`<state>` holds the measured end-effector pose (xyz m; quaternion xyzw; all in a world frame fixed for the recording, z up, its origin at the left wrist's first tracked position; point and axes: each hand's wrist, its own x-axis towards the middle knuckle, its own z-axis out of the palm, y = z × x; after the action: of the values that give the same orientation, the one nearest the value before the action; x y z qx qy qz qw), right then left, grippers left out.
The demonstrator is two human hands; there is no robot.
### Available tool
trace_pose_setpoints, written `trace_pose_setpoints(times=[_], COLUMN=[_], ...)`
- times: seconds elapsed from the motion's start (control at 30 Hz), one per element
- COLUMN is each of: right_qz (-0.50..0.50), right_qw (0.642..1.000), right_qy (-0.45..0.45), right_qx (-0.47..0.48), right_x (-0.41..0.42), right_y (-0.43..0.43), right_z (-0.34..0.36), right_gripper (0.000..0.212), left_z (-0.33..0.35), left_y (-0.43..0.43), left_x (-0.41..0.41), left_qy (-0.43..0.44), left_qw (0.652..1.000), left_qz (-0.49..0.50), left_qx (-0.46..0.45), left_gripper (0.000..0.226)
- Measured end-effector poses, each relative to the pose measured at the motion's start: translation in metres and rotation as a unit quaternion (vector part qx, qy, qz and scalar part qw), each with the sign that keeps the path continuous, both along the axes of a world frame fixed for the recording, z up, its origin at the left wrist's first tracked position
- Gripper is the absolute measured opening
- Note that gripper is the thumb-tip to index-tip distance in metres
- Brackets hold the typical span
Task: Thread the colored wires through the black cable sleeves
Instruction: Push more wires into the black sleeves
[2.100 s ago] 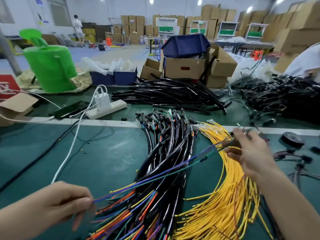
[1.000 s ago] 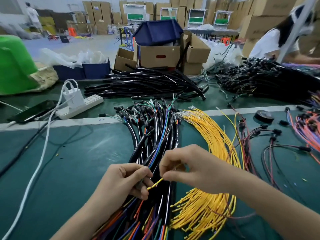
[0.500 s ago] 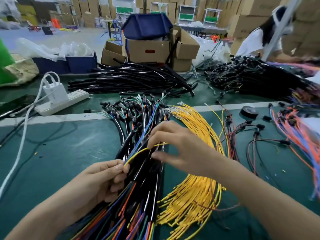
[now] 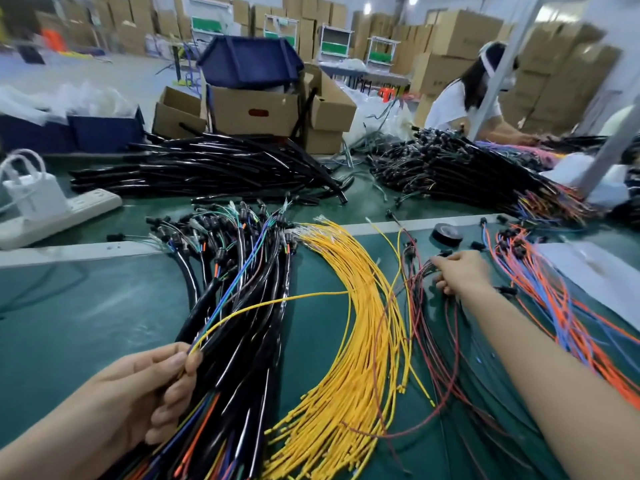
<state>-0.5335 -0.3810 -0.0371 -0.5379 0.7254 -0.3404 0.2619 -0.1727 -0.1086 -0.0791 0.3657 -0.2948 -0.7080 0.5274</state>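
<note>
Yellow wire [image 4: 263, 304] and black sleeve [image 4: 204, 306] sit pinched together in your left hand [image 4: 145, 393], likely readying the feed, while your right hand [image 4: 462, 271] curls its fingers [image 4: 441, 284] around dark red wires [image 4: 450, 358].

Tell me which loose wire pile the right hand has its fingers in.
The dark red wires, lying between the yellow bundle and the orange-and-blue wires; the right hand curls its fingers onto them.
</note>
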Motion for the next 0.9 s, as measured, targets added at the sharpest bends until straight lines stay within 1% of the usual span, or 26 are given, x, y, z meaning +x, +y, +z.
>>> trace_pose_setpoints(times=[0.07, 0.1, 0.13, 0.17, 0.2, 0.23, 0.27, 0.3, 0.33, 0.4, 0.5, 0.57, 0.6, 0.67, 0.7, 0.73, 0.77, 0.8, 0.83, 0.87, 0.9], right_qz=[-0.008, 0.001, 0.013, 0.020, 0.018, 0.013, 0.009, 0.006, 0.004, -0.010, -0.028, -0.044, -0.051, -0.070, -0.080, -0.084, -0.077, -0.059, -0.039, -0.011, 0.013], right_qw=[0.994, 0.991, 0.990, 0.991, 0.991, 0.991, 0.990, 0.989, 0.988, 0.991, 0.996, 0.996, 0.995, 0.983, 0.970, 0.955, 0.942, 0.932, 0.923, 0.915, 0.902], right_qy=[0.104, 0.128, 0.134, 0.132, 0.128, 0.115, 0.092, 0.070, 0.055, 0.030, -0.023, -0.058, -0.084, -0.173, -0.229, -0.283, -0.323, -0.356, -0.381, -0.402, -0.425], right_qx=[-0.043, -0.046, -0.036, -0.013, 0.022, 0.063, 0.103, 0.132, 0.144, 0.128, 0.080, 0.047, 0.030, -0.004, -0.017, -0.034, -0.041, -0.035, -0.036, -0.045, -0.073], right_x=[0.004, 0.007, 0.010, 0.012, 0.013, 0.014, 0.013, 0.011, 0.010, 0.007, 0.004, 0.003, 0.002, 0.003, 0.004, 0.006, 0.008, 0.013, 0.016, 0.019, 0.021], right_y=[-0.012, -0.017, -0.024, -0.030, -0.035, -0.039, -0.042, -0.044, -0.047, -0.051, -0.050, -0.047, -0.046, -0.044, -0.042, -0.041, -0.039, -0.035, -0.033, -0.031, -0.028], right_z=[0.011, 0.016, 0.020, 0.022, 0.022, 0.021, 0.018, 0.015, 0.011, 0.006, 0.000, -0.001, -0.001, 0.004, 0.009, 0.016, 0.024, 0.033, 0.043, 0.058, 0.075], right_gripper=[0.016, 0.018, 0.020, 0.021, 0.021, 0.020, 0.020, 0.022, 0.025, 0.027, 0.028, 0.038, 0.046, 0.063, 0.064, 0.054, 0.033, 0.013, 0.010, 0.014, 0.016], left_z=[0.001, -0.001, -0.003, -0.004, -0.001, -0.002, -0.004, -0.005, -0.007, -0.005, -0.005, -0.001, -0.001, -0.001, -0.002, -0.001, 0.000, 0.004, 0.005, 0.007, 0.010], left_y=[-0.004, -0.005, -0.008, -0.011, -0.012, -0.011, -0.010, -0.010, -0.009, -0.009, -0.006, -0.007, -0.008, -0.010, -0.010, -0.010, -0.012, -0.013, -0.011, -0.008, -0.004], left_x=[0.001, 0.003, 0.005, 0.006, 0.004, 0.002, 0.001, 0.000, 0.000, -0.004, -0.005, -0.004, -0.005, -0.005, -0.003, -0.002, -0.002, -0.003, -0.003, -0.004, -0.006], left_qy=[0.013, 0.022, 0.032, 0.066, 0.121, 0.172, 0.206, 0.233, 0.242, 0.230, 0.206, 0.201, 0.203, 0.210, 0.195, 0.190, 0.198, 0.196, 0.136, 0.061, 0.003], left_qw=[0.999, 0.999, 0.998, 0.994, 0.986, 0.979, 0.974, 0.968, 0.967, 0.970, 0.977, 0.977, 0.977, 0.975, 0.979, 0.981, 0.977, 0.975, 0.985, 0.996, 1.000], left_qz=[-0.027, -0.040, -0.054, -0.075, -0.098, -0.100, -0.083, -0.083, -0.081, -0.081, -0.056, -0.062, -0.064, -0.066, -0.051, -0.039, -0.068, -0.104, -0.099, -0.051, -0.013], left_qx=[-0.009, -0.016, -0.027, -0.045, -0.058, -0.049, -0.033, -0.029, -0.021, -0.019, 0.016, 0.025, 0.016, 0.001, -0.013, -0.024, -0.039, -0.033, -0.040, -0.029, -0.012], left_gripper=[0.039, 0.037, 0.031, 0.019, 0.011, 0.026, 0.038, 0.044, 0.046, 0.046, 0.046, 0.047, 0.047, 0.047, 0.047, 0.045, 0.040, 0.028, 0.012, 0.023, 0.040])
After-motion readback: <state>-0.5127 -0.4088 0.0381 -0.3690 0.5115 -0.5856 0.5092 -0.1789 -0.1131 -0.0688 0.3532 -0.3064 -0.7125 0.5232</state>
